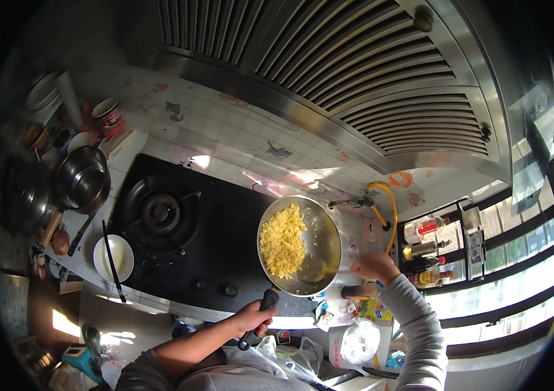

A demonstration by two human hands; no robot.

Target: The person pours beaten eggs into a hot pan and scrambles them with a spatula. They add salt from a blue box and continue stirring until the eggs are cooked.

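My left hand (256, 317) grips the black handle (268, 299) of a steel frying pan (323, 244). Crumbled yellow food (284, 242), which looks like scrambled egg, fills the pan's left half, and a few bits cling to the bare metal on the right. The pan is over the right part of a black gas hob (228, 220); whether it rests on a burner is hidden. Just right of the pan's rim is my right hand (377, 269), its fingers curled. Anything inside those fingers is hidden. A dark bottle (360, 292) lies or stands beside that wrist.
An uncovered burner (161, 212) is on the left. Black chopsticks (110, 259) lie across a white bowl (124, 244), near a knife (81, 235) and a steel pot (83, 178). Several bottles (426, 249) line the window side. A yellow hose (395, 210) and range hood (306, 105) border the hob.
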